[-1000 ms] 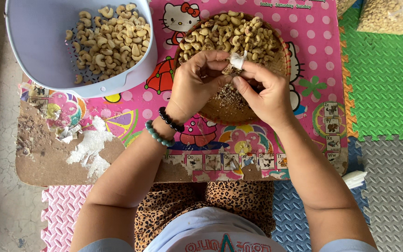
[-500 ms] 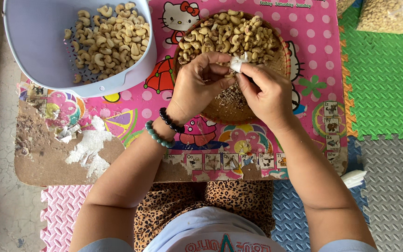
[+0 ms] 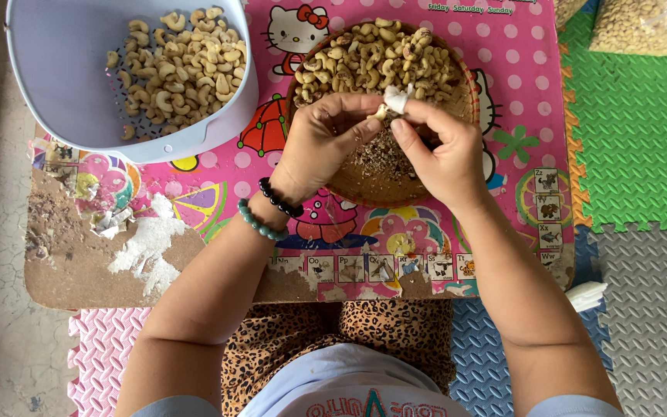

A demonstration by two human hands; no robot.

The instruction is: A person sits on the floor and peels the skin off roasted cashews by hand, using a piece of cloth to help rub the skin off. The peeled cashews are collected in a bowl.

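My left hand (image 3: 324,139) pinches a cashew nut (image 3: 380,113) between thumb and fingers above a round woven basket (image 3: 364,182). My right hand (image 3: 440,145) meets it from the right, its taped fingertip (image 3: 397,96) pressed against the nut. The basket holds a heap of unpeeled cashews (image 3: 380,62) at its far side and brown skin flakes (image 3: 380,154) nearer me. A pale plastic tub (image 3: 63,85) at the upper left holds peeled cashews (image 3: 183,66). Two bead bracelets (image 3: 270,208) sit on my left wrist.
A low pink picture-printed table (image 3: 503,93) with a worn, peeling left corner (image 3: 86,247) carries the basket and tub. Green (image 3: 642,131) and grey foam floor mats (image 3: 650,309) lie to the right. A clear bag of cashews (image 3: 642,27) lies at the top right.
Both hands stay over the basket; the fingers have shifted slightly on the nut, the right hand's taped fingertip working against it.
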